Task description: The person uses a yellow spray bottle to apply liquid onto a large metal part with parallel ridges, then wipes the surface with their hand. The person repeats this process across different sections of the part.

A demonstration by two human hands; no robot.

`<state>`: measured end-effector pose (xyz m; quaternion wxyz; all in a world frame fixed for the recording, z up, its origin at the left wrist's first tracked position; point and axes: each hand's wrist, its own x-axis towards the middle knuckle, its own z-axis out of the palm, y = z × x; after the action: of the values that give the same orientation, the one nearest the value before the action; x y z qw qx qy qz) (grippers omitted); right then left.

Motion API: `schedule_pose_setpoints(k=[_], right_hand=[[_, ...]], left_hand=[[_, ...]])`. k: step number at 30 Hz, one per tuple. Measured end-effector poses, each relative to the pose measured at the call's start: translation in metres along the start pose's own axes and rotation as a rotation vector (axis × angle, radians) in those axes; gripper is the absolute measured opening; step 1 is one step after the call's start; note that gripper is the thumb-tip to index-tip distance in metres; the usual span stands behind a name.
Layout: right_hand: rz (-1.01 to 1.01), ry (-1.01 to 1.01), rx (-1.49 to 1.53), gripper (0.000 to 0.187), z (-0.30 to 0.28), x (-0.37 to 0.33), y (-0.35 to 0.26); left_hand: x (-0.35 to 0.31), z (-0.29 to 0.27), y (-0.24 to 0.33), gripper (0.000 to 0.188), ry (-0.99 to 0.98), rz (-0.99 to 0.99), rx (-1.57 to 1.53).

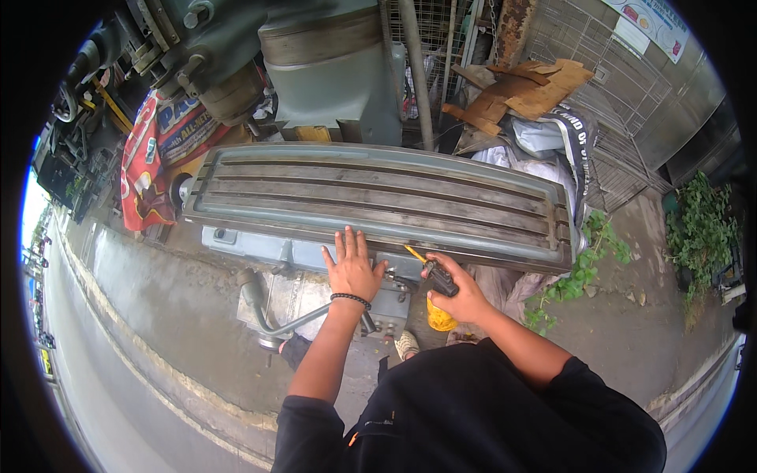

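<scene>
My left hand (352, 264) lies with its fingers spread and stretched out over the near edge of a long slotted metal machine table (378, 186). A dark bracelet circles that wrist. My right hand (467, 296) is wrapped round the black head of a yellow spray bottle (441, 317). The bottle's thin yellow nozzle points up and left, close to the table's front edge. Several parallel grooves run the length of the table's worn, stained top.
A bent crank lever (290, 324) sticks out below the table. The machine's green column (331, 79) rises behind. Cardboard scraps (520, 94) and sacks pile at back right. A red printed tarp (146, 169) hangs left. Leafy plants (587, 260) grow at right.
</scene>
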<state>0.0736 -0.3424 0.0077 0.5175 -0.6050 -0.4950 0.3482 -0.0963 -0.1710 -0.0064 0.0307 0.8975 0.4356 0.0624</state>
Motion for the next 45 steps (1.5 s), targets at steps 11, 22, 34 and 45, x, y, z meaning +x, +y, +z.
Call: schedule_pose_setpoints(k=[11, 22, 34, 45], right_hand=[[0.075, -0.112, -0.031, 0.070, 0.012, 0.038, -0.010], [0.088, -0.006, -0.031, 0.073, -0.045, -0.008, -0.036], [0.087, -0.082, -0.106, 0.074, -0.058, -0.020, -0.045], [0.068, -0.274, 0.128, 0.068, 0.013, 0.058, -0.019]], left_hand=[[-0.008, 0.012, -0.005, 0.087, -0.002, 0.116, -0.122], [-0.005, 0.030, 0.067, 0.088, 0.017, 0.393, -0.152], [-0.007, 0.028, 0.078, 0.081, 0.035, 0.402, -0.169], [0.005, 0.001, -0.043, 0.080, 0.055, 0.002, -0.019]])
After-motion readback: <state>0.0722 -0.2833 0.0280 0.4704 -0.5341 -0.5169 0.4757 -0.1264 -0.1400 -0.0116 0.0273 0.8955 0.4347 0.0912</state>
